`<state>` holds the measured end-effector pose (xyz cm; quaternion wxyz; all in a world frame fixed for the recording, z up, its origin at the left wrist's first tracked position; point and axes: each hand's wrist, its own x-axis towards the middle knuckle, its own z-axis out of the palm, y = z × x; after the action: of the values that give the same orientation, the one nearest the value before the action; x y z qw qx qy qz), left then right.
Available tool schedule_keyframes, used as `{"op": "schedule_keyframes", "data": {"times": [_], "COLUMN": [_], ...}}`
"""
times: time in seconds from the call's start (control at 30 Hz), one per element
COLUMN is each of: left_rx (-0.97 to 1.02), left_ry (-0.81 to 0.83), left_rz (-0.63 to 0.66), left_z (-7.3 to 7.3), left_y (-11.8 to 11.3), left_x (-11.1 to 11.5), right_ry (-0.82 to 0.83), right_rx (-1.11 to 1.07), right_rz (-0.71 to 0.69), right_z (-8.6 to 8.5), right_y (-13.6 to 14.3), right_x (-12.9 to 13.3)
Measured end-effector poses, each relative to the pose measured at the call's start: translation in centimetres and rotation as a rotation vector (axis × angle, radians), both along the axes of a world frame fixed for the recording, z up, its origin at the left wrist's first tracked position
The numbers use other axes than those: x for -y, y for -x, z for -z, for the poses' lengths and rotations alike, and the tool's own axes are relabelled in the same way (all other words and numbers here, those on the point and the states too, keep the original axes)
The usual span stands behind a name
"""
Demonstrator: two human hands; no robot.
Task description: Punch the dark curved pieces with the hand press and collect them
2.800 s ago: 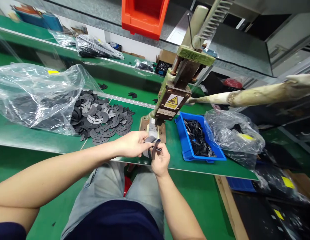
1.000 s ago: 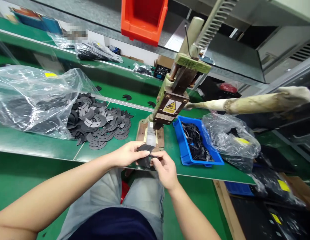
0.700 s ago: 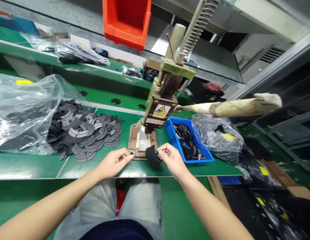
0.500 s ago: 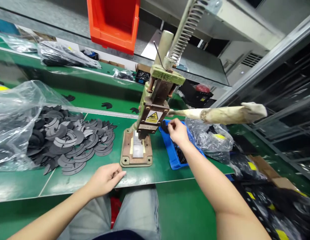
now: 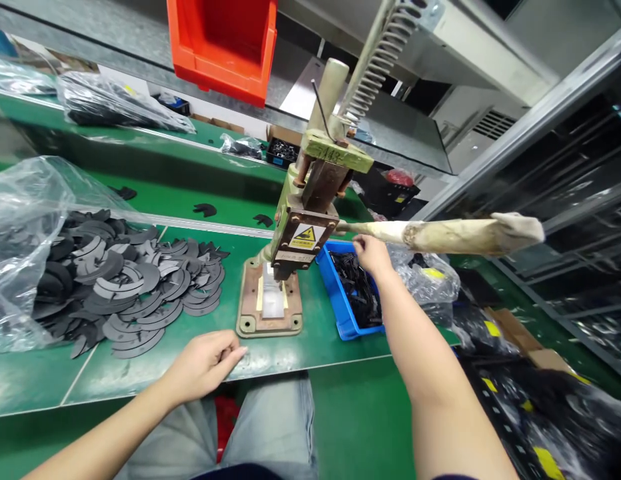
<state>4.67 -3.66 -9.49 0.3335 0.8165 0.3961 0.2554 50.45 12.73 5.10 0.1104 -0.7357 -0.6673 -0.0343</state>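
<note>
Black pcs (image 5: 357, 287) sit in blue tray (image 5: 346, 327) beside press (image 5: 303, 230), R hand (image 5: 374, 257) bunched at far end, can't tell if holding any, L hand (image 5: 207, 357) loosely curled, ditto, & R knuckles could hit lever (image 5: 455, 237) if lifted, it's so close.

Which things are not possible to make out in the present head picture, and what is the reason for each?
All in the head view:
Left hand: palm hidden by the hand itself.
Right hand: too small to tell whether it holds anything.
Blue tray: part of its right side is hidden by the right forearm.
Warning label: small lettering too small to read.
Orange bin: top cut off by the upper edge.
</note>
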Motion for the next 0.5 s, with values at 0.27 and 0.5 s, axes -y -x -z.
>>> {"op": "schedule_keyframes", "data": {"times": [0.27, 0.5], "left_rx": [-0.055, -0.077], "left_ry": [-0.018, -0.007], "left_rz": [-0.001, -0.042], "left_z": [-0.3, -0.6], "left_y": [-0.3, -0.4], "left_x": [0.3, 0.8], "right_ry": [0.637, 0.597], "right_rx": [0.034, -0.025], "right_rz": [0.042, 0.019], "right_z": [4.4, 6.4], "right_y": [-2.9, -1.5], "right_x": [8.3, 8.4]}}
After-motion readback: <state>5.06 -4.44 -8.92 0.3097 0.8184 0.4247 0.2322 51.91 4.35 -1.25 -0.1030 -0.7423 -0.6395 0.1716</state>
